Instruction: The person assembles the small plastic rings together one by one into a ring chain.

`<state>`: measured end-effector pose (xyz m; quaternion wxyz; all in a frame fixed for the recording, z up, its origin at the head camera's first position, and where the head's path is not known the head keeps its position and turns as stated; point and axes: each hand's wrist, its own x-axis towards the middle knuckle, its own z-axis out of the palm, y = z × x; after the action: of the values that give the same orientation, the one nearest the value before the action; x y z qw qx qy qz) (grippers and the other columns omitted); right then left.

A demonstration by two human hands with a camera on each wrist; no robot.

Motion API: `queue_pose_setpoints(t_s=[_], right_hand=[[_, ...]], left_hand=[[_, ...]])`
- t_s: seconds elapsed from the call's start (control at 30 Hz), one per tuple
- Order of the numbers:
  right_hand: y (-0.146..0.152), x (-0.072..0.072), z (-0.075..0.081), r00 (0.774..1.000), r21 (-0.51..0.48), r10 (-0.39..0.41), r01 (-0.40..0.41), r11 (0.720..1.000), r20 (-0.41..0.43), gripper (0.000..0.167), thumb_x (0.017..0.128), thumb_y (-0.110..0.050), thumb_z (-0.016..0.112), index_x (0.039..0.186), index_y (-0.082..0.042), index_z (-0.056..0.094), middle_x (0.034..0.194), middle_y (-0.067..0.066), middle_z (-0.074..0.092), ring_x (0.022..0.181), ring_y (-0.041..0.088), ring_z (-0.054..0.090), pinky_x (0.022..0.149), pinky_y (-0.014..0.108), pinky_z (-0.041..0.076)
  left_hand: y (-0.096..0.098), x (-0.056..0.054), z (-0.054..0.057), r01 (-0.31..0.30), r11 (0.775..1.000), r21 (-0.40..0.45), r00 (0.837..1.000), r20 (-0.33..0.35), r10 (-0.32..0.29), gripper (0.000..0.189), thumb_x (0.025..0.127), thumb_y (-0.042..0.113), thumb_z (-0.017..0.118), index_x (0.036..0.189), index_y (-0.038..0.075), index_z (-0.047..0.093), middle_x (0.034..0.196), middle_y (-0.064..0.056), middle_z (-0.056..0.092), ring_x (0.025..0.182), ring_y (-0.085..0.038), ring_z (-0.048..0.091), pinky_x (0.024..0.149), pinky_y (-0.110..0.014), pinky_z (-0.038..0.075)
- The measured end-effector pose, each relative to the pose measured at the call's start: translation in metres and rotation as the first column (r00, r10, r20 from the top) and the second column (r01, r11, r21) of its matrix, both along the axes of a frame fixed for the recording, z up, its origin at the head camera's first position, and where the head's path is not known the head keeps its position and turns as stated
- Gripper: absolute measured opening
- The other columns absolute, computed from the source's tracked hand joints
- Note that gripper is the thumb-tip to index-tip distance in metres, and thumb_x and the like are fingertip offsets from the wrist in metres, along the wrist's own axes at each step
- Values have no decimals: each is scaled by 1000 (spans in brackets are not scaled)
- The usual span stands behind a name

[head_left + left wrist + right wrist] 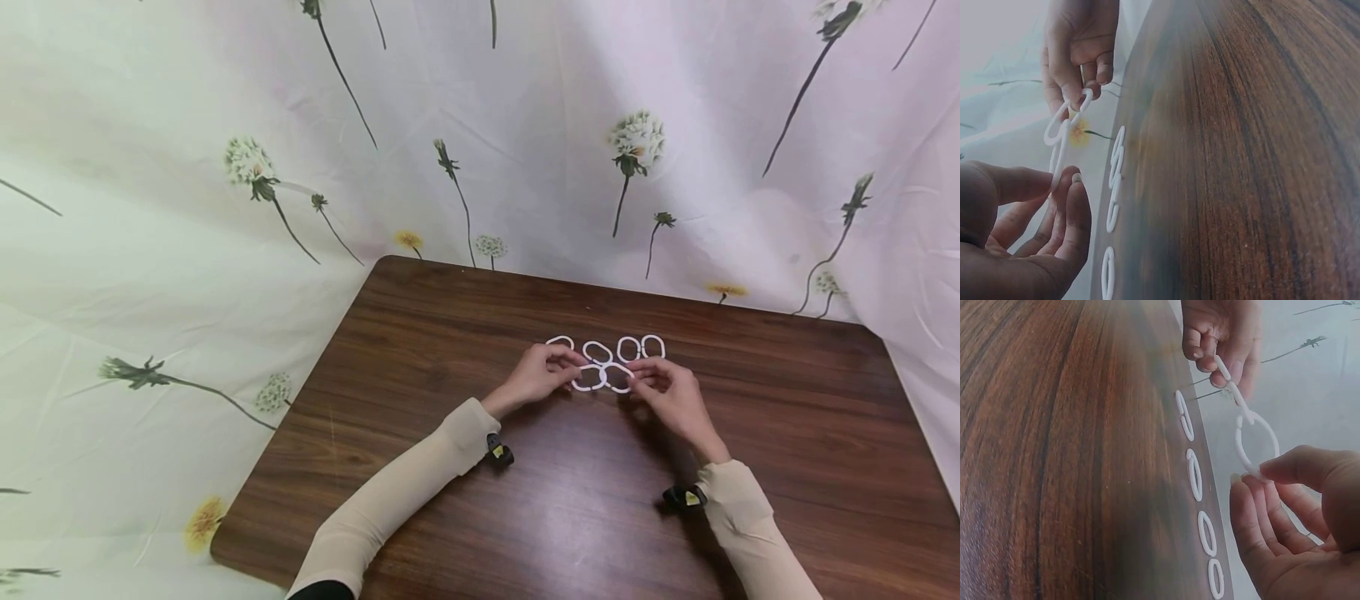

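Two white oval plastic rings with small gaps in them hang linked together between my hands, held above the table. My left hand point(536, 375) pinches the outer end of the left ring point(591, 389) between thumb and fingers. At the other side, thumb and fingertips of my right hand point(671, 396) pinch the right ring point(1239, 442). The two rings cross each other midway between the hands, as the right wrist view shows. Beyond them, several similar loose rings point(653, 337) lie in a row on the table, one partly covered by my left hand in the head view.
The dark wood-grain table point(420, 333) has rounded corners. A pale cloth point(525, 167) printed with dandelions hangs behind it and along its left side. Each forearm wears a beige sleeve point(405, 467) with a small black wrist camera point(684, 497).
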<state>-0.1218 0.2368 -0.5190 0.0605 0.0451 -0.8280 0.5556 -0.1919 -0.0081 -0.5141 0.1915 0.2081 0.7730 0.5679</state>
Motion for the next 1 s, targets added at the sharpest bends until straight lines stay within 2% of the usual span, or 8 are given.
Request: queue_pose_setpoints(t_s=[0.1,0.33,0.5,0.77,0.87,1.0], right_hand=[[1,0,2,1000,6,-20,20,1000,-2,21,94,-2,75,113,7,73,98,28,74,80,-7,66,74,11,58],[1,0,7,999,-76,12,-9,997,40,23,96,-6,74,113,9,71,93,14,77,72,0,73,68,32,65],[-1,0,8,998,-86,18,-14,996,54,23,96,-7,74,112,10,72,91,1,79,73,0,73,68,28,64],[-2,-1,9,998,-70,46,-43,997,47,21,99,-10,72,111,8,72,85,-23,74,65,17,76,60,37,64],[-2,-2,9,998,-72,54,-51,996,34,22,99,-9,71,112,10,71,86,-26,73,67,19,77,62,38,65],[-3,-2,9,998,-71,62,-60,996,24,22,99,-9,71,111,10,71,87,-24,73,67,14,76,64,37,65]], left_hand=[[-1,0,-1,8,1000,-14,1000,-9,-9,17,98,0,68,113,-2,76,103,-27,76,82,-38,75,77,-48,65],[-4,2,-4,50,997,-53,998,-36,-52,17,97,-1,69,112,-3,76,102,-24,78,81,-37,76,73,-41,66],[-5,4,-4,85,995,-57,996,-19,-86,19,98,-2,67,115,-6,73,101,-29,76,83,-40,75,75,-41,66],[-5,6,-5,109,992,-56,994,-15,-110,20,99,1,67,117,-8,72,102,-27,76,85,-39,76,74,-38,66],[-5,6,-4,120,990,-71,992,-26,-122,20,100,4,67,117,-6,72,103,-26,76,85,-39,77,73,-36,66],[-5,6,-5,123,987,-104,990,-61,-130,20,101,7,67,117,-3,74,104,-22,78,85,-34,78,70,-25,63]])
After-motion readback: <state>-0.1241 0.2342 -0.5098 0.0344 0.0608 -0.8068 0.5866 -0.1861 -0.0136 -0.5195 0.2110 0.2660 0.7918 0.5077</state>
